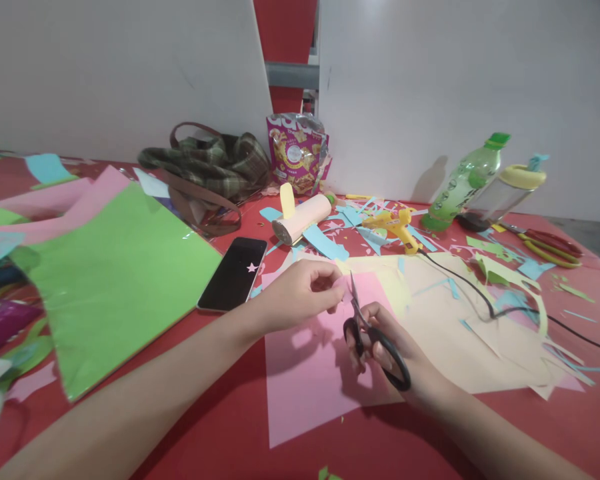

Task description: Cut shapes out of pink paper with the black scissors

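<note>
Between the fingertips of my left hand (313,293) is a small piece of pink paper (347,291). My right hand (387,340) grips black-handled scissors (356,303), fingers in the loops, with the blades pointing up beside the pink piece. Whether the blades touch the paper I cannot tell. Under both hands lies a pink sheet (300,400), partly over a large cream sheet (445,360). A black phone (235,277) with a small pink paper star (252,267) on its screen lies left of my left hand.
A paper-covered tube (305,219) with blue and yellow flaps lies beyond my hands. A yellow glue gun (397,227) trails a black cord. Further back stand a snack bag (297,157), a plaid bag (215,163) and a green bottle (465,183). Green sheets (130,280) cover the left.
</note>
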`<action>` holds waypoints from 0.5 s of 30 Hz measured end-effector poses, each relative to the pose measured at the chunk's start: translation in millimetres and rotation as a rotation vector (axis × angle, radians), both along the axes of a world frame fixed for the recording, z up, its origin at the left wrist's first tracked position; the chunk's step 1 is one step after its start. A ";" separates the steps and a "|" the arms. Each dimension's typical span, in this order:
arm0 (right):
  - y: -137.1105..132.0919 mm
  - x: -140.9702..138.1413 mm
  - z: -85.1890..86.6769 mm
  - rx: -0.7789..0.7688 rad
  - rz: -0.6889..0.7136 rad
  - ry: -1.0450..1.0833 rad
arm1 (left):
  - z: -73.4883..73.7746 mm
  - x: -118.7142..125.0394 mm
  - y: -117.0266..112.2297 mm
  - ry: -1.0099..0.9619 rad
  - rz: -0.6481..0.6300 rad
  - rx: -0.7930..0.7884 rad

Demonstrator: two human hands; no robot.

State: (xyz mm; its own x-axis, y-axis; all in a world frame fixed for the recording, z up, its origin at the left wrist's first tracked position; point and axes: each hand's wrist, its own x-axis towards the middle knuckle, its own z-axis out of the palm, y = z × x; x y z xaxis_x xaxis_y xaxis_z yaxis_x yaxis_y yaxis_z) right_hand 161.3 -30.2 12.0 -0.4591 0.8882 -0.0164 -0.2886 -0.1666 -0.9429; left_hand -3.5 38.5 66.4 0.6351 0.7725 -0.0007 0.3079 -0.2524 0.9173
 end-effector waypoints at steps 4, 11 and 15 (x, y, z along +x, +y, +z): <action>0.1 -0.5 1.0 0.000 -0.012 -0.011 | -0.1 0.0 -0.7 0.012 -0.004 -0.001; -0.4 -0.6 -0.2 0.012 -0.009 -0.027 | 2.4 0.6 -1.5 0.005 0.005 -0.014; 0.1 -0.1 0.3 0.015 -0.011 -0.020 | 2.9 -0.2 -1.1 0.015 -0.014 -0.035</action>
